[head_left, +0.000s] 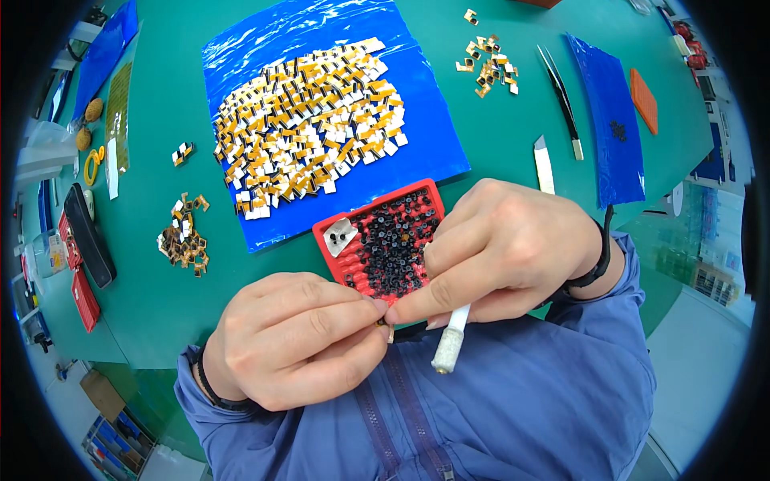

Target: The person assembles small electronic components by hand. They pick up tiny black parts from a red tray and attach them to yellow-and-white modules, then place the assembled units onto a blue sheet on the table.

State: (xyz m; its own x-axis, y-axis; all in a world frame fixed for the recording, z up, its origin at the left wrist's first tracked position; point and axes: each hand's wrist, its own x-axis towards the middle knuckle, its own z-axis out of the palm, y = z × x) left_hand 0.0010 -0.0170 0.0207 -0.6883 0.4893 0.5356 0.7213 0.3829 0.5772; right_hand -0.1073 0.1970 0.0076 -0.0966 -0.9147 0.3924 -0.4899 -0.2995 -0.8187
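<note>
Your left hand (pixel 301 341) has its fingertips closed on the part (pixel 391 333), on your side of the tray (pixel 350 268); your right hand (pixel 501 248), clamped round the white tool (pixel 451 345) beside the tray, reaches a forefinger to it. The part looks light, thin, probably easily bent: pinch its edges gently

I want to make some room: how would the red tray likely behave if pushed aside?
The red tray looks like moulded plastic, judging by its raised rim and ridged floor, so it would probably stay stiff and slide flat. The small black parts appear loose inside, so a sharp push might scatter them, though the rim should hold most.
</note>
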